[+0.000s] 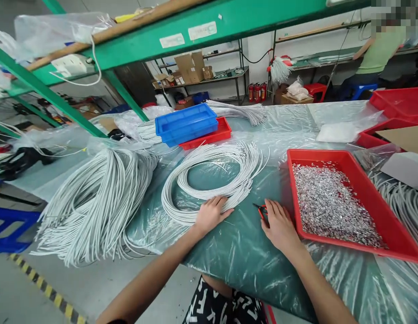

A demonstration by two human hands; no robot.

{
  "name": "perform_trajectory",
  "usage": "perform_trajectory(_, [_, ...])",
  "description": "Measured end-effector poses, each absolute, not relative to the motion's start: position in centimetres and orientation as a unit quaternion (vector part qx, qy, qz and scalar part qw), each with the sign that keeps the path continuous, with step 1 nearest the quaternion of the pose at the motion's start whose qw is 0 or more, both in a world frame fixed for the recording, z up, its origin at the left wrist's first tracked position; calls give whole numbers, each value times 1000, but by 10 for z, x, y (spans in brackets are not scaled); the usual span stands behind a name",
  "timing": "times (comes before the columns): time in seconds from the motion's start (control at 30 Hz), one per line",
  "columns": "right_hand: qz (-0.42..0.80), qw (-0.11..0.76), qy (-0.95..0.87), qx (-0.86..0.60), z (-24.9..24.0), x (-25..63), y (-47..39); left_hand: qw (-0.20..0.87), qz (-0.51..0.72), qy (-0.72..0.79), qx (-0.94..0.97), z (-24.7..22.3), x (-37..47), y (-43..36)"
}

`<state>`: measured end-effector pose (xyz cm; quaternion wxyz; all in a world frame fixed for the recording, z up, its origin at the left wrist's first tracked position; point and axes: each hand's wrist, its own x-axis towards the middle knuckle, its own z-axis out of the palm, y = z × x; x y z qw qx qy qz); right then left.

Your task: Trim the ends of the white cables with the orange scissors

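From my distant place I judge that the main danger is disorder in the round coil of thin white cables (240, 168), which lies on the green table covered with clear plastic film (242, 243); its ends are loose at the upper right, so a sideways pull could spread the strands and tangle them; the film looks slippery, and this could help the coil to slide. The large heap of pale grey-white cables (104, 198) hangs over the table edge, and its own weight might draw it to the floor; also, a careless elbow could push the shallow red plastic tray (380, 211) and spill its small silvery metal pieces (333, 204).

My left hand (211, 213) lies palm down on the near side of the coil, fingers close together, thumb apart; whether it grips any strand, I cannot tell. My right hand (279, 227) rests just beside the tray, fingers lightly bent over the small hand tool with red handles and black tip (262, 211); how firmly it holds, I cannot tell.
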<state>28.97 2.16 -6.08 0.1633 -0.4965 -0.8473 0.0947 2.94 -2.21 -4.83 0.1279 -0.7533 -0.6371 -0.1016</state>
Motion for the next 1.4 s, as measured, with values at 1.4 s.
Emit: perform_trajectory(1.4, [630,569,-409,-335,17,244,42,-262,-449,-528,-672,21,101,17])
